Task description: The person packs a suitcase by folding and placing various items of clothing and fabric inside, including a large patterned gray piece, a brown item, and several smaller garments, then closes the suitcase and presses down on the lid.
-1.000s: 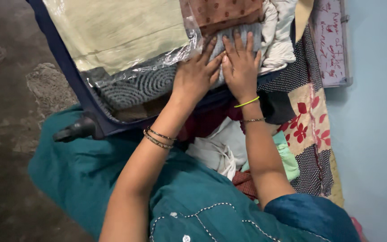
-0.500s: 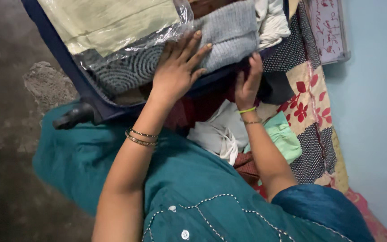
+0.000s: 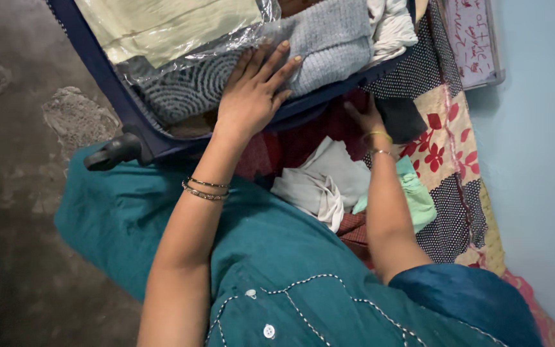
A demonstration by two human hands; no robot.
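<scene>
Head view, left hand (image 3: 252, 96) spread flat on grey knit (image 3: 329, 35) at suitcase rim (image 3: 120, 103), right hand (image 3: 364, 119) grip unclear.

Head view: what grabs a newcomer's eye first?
The left hand lies flat on a grey knitted garment in the open navy fabric suitcase at top. The right hand reaches under its edge, above the crumpled white cloth and red-flowered patchwork quilt.

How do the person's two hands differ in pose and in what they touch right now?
The left hand lies flat, fingers spread, on the grey knitted garment in the suitcase; the right hand reaches lower, into dark red cloth under the suitcase edge, partly hidden. Both wrists wear bangles.
</scene>
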